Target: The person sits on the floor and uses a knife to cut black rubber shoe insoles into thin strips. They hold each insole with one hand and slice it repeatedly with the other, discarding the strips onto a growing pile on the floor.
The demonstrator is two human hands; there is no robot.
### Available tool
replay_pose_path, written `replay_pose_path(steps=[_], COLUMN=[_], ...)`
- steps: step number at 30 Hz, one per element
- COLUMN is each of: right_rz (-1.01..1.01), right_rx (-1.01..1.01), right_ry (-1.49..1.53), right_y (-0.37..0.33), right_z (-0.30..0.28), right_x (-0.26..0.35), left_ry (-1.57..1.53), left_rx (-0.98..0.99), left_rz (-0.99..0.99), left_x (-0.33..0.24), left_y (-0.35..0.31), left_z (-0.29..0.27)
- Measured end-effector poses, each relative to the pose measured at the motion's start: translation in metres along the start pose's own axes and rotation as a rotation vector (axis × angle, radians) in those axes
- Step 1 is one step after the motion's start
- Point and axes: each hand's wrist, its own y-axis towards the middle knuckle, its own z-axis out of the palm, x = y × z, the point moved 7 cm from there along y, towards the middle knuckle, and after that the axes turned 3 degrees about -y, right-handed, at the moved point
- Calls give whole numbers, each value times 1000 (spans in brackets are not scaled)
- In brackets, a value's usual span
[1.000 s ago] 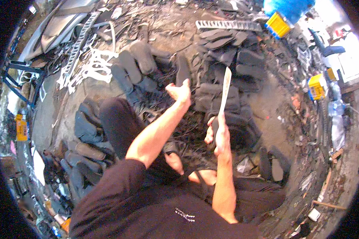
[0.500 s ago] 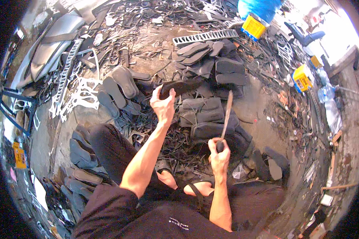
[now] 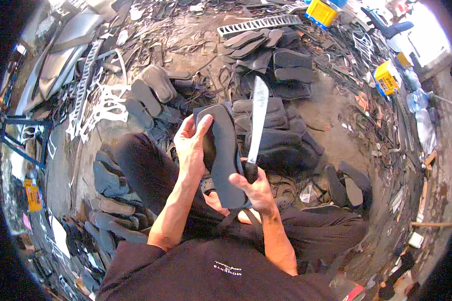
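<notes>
My left hand (image 3: pixel 190 150) grips a dark grey shoe sole (image 3: pixel 222 150) by its upper left edge, thumb on its face. The sole stands nearly upright in front of me, its broad face toward me. A layer of black sheet shows behind its upper end. In my right hand (image 3: pixel 260 190) is a knife (image 3: pixel 258 118) with a black handle; its long pale blade points up and away, just right of the sole. The right thumb lies close to the sole's lower right edge; whether it touches I cannot tell. Beyond the blade lie bundles of black soles (image 3: pixel 261 113).
More soles (image 3: pixel 148 95) lie at the left of the bundles, and others (image 3: pixel 110 175) beside my left knee. Two loose soles (image 3: pixel 354 193) rest at the right. Black offcuts cover much of the floor. Yellow-and-blue boxes (image 3: pixel 387 78) and plastic bottles (image 3: pixel 416 100) stand farther right.
The sole has come nearer to me and turned its broad face my way. My right hand has moved left and up with the knife, bringing it beside the sole.
</notes>
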Motion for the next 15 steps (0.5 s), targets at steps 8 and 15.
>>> replay_pose_path(steps=[8, 15], right_rz=[-212, -89], right_rx=[-193, 71], right_ry=[-259, -557], right_y=[11, -37], right_z=[12, 8], right_x=[52, 49], left_ry=[291, -690], left_rx=[175, 333], left_rz=[-152, -826], left_x=[35, 17], left_y=[-76, -42], left_z=[3, 8])
